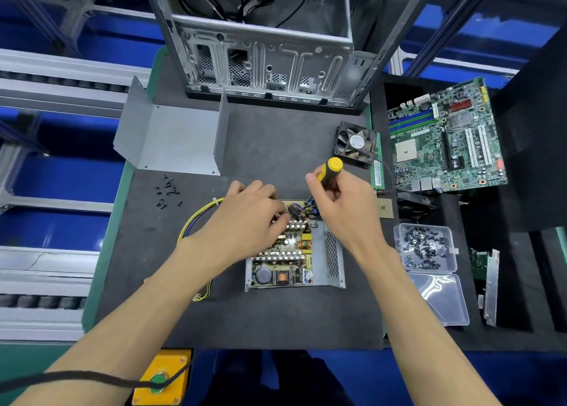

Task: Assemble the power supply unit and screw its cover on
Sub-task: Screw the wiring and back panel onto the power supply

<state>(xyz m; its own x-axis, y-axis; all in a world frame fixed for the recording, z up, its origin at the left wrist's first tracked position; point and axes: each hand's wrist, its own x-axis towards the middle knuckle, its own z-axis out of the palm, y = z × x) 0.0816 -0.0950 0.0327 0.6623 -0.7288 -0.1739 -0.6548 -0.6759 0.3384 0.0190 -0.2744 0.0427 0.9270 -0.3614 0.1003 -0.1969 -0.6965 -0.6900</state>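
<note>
Right hand grip: the right hand (340, 203) holds a screwdriver (329, 171) tight, fingers curled round its yellow and black handle. The handle points up and away. The tip goes down at the far edge of the power supply, but the hand hides where it touches.
Left hand grip: the left hand (248, 212) rests on the far left part of the power supply. Its fingers bend down onto the parts there. I cannot tell if they pinch anything.
Power supply: the power supply (294, 252) sits in the middle of the dark mat, right under both hands. It is an open metal box with no lid on. You can see the board inside, with coils and a round black part.
Wires: a bunch of yellow and blue wires (191, 224) loops out from the left side of the power supply and passes under the left arm.
Cover: a bent grey metal cover (171, 138) lies on the mat, far left of the hands, well apart from the power supply.
Loose screws: small black screws (167, 191) lie in a little heap just in front of the cover.
Worktop: the worktop (276, 316) has a dark mat on top.
Fan: a black fan (356, 143) lies beyond the right hand.
Computer case: a big metal computer case (264, 59) stands at the far end.
Green board: a big green board (445, 138) lies to the right.
Screw box: a clear box (425, 246) full of screws sits open near the right arm.
</note>
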